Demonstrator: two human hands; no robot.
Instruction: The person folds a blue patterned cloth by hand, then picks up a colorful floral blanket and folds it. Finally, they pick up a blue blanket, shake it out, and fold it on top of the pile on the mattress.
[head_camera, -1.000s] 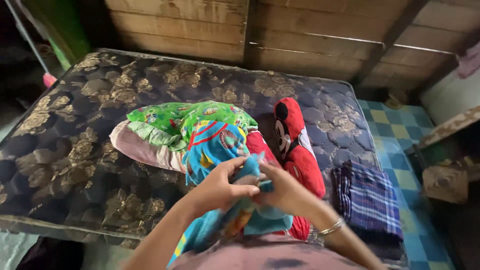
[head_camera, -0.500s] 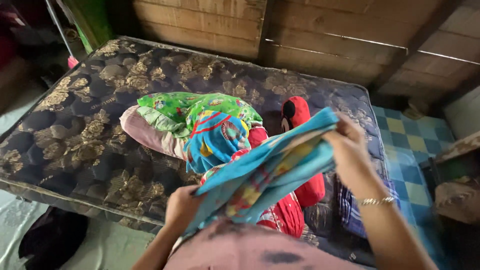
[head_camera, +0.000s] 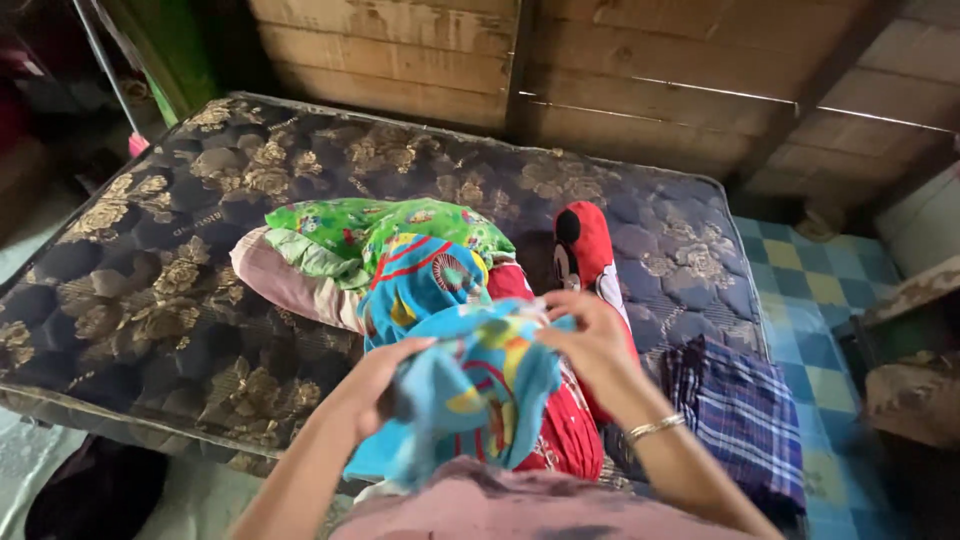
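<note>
Both my hands hold a light blue printed cloth above the near edge of a dark floral mattress. My left hand grips its left side low down. My right hand, with a bracelet on the wrist, pinches its top edge. The cloth hangs bunched between them. Just beyond it lies a pile of pillows: a blue patterned one, a green one, a pink one and a red cartoon-mouse one.
A folded purple plaid cloth lies at the mattress's near right corner. A wooden plank wall stands behind the bed. Blue-green checked flooring and a worn wooden piece are to the right. A dark bundle sits on the floor at the lower left.
My right hand has come down from its raised, stretched-out position and back toward the left hand. The blue cloth, pulled taut half a second ago, is now bunched between them.
</note>
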